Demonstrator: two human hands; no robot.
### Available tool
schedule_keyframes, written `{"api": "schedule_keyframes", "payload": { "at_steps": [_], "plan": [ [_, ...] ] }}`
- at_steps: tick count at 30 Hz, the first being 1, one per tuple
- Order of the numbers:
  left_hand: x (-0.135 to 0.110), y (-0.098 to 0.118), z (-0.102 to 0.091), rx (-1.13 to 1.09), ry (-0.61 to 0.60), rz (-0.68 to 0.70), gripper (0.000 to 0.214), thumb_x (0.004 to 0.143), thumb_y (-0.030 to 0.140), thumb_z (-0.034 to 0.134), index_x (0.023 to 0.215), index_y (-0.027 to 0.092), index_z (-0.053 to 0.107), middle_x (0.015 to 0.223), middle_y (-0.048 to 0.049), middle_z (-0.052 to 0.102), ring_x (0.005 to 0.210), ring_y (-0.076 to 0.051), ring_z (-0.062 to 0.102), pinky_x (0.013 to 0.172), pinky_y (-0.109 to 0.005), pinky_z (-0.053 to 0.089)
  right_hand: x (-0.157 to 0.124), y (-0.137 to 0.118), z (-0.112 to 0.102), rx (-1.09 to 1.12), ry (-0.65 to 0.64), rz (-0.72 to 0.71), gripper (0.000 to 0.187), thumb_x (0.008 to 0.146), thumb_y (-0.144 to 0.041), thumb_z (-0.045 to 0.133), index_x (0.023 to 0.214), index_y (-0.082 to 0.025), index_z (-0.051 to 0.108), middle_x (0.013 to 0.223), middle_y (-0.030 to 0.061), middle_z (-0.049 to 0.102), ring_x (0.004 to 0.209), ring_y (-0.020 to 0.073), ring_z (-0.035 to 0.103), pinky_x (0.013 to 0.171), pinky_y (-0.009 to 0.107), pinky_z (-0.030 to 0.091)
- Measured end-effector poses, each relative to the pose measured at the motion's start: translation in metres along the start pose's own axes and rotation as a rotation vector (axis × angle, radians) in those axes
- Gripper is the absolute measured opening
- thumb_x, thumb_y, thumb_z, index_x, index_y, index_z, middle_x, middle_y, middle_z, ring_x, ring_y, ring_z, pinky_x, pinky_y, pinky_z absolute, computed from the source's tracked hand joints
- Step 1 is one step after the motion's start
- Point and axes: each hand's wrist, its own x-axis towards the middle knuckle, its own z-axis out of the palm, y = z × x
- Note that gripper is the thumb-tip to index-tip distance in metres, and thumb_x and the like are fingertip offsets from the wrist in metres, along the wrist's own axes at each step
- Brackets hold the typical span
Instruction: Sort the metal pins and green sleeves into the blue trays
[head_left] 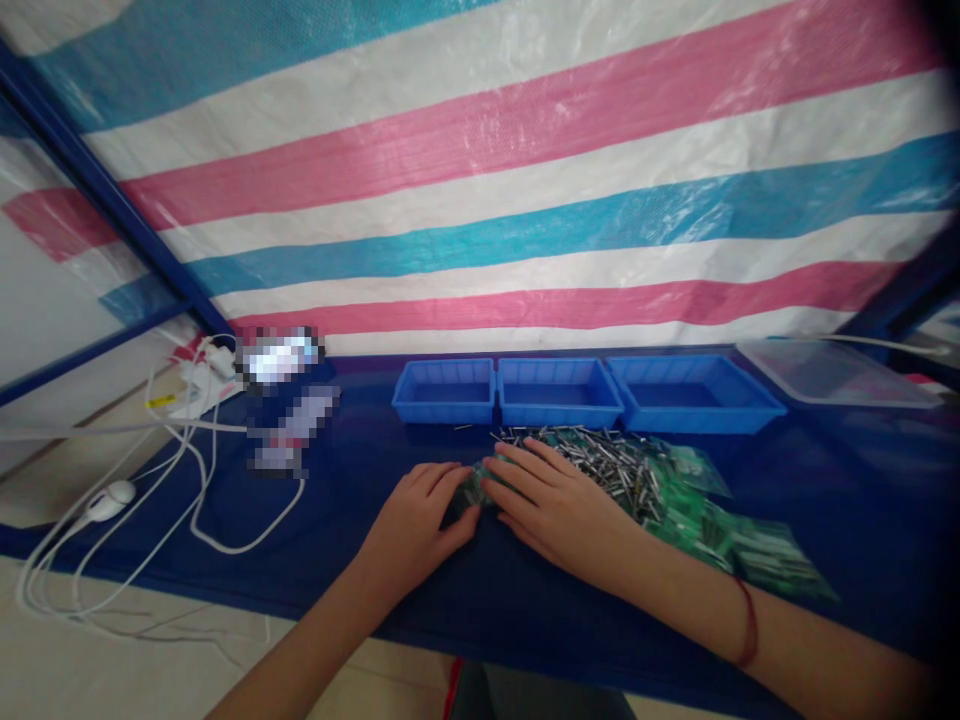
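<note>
A small clear plastic bag [471,488] with a greenish tint lies on the dark blue table between my two hands. My left hand [424,515] curls round its left side, thumb below and fingers above. From the right, my right hand [553,505] reaches over the bag with its fingers stretched and slightly apart, palm down. What the bag contains is largely covered by my fingers. Just beyond my right hand spreads a pile of loose thin metal pins [611,465]. Green-tinted plastic bags [694,525] lie to the right of the pile, several of them overlapping.
Three blue plastic bins [559,408] stand in a row behind the pile. A translucent lid [832,375] rests at the back right. White cables [199,500] and a power strip [206,390] occupy the left side. A striped plastic sheet [480,210] hangs behind the table.
</note>
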Motion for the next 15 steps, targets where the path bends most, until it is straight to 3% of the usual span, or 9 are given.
{"api": "schedule_keyframes", "payload": {
  "at_steps": [4, 8, 11, 15],
  "plan": [
    [-0.002, 0.000, 0.002, 0.009, 0.041, 0.020, 0.025, 0.090, 0.024, 0.052, 0.111, 0.016, 0.063, 0.114, -0.0098, 0.067, 0.106, -0.024, 0.061, 0.093, -0.043, 0.052, -0.008, -0.003, -0.012, 0.055, 0.005, -0.108, 0.017, 0.088, -0.024, 0.051, 0.099, -0.019, 0.063, 0.100, 0.0085, 0.066, 0.100, 0.0228, 0.054, 0.090, 0.042, 0.039],
    [-0.004, 0.000, 0.002, 0.010, 0.103, 0.020, 0.025, 0.094, 0.023, 0.044, 0.110, 0.016, 0.062, 0.108, -0.0089, 0.069, 0.100, -0.021, 0.065, 0.090, -0.038, 0.054, -0.018, -0.001, -0.024, 0.220, -0.192, -0.203, 0.007, 0.078, -0.026, 0.055, 0.080, -0.020, 0.060, 0.074, 0.0034, 0.060, 0.081, 0.0198, 0.050, 0.076, 0.039, 0.035],
    [-0.005, -0.001, 0.001, 0.031, 0.150, -0.021, 0.026, 0.095, 0.023, 0.039, 0.107, 0.016, 0.062, 0.101, -0.0077, 0.071, 0.093, -0.019, 0.068, 0.086, -0.034, 0.056, -0.020, 0.002, -0.029, 0.241, -0.274, -0.183, 0.008, 0.075, -0.023, 0.057, 0.082, -0.020, 0.060, 0.080, 0.0040, 0.062, 0.084, 0.0199, 0.050, 0.077, 0.040, 0.033],
    [-0.007, -0.007, -0.004, 0.118, 0.199, -0.081, 0.028, 0.097, 0.025, 0.034, 0.103, 0.016, 0.060, 0.095, -0.0073, 0.072, 0.085, -0.019, 0.069, 0.079, -0.033, 0.057, -0.017, 0.004, -0.028, 0.180, -0.274, -0.195, 0.008, 0.085, -0.020, 0.054, 0.084, -0.020, 0.061, 0.088, 0.0044, 0.065, 0.091, 0.0198, 0.051, 0.080, 0.038, 0.034]
  ]
}}
